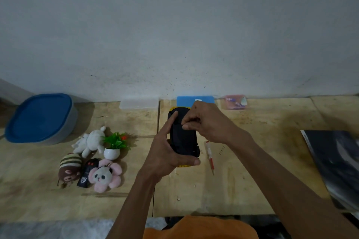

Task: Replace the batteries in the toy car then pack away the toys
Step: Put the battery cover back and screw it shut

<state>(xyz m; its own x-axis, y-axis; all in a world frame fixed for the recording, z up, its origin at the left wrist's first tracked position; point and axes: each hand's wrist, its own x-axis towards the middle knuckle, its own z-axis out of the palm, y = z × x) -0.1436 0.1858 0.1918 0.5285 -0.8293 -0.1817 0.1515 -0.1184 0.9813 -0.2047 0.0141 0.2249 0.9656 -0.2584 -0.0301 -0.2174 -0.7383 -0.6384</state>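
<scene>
The yellow toy car is held upside down above the table, its black underside facing me. My left hand grips it from the left and below, thumb at the near end, index finger stretched along the far end. My right hand has its fingers curled on the underside near the far end; what they pinch is hidden. A red-and-clear screwdriver lies on the table just right of the car. Plush toys lie at the left: a white one, a brown striped one, a pink panda flower.
A blue-lidded container stands at the far left. A clear box, a blue box and a pink case line the wall. A small potted plant and a black remote sit among the plush toys. A dark folder lies at the right.
</scene>
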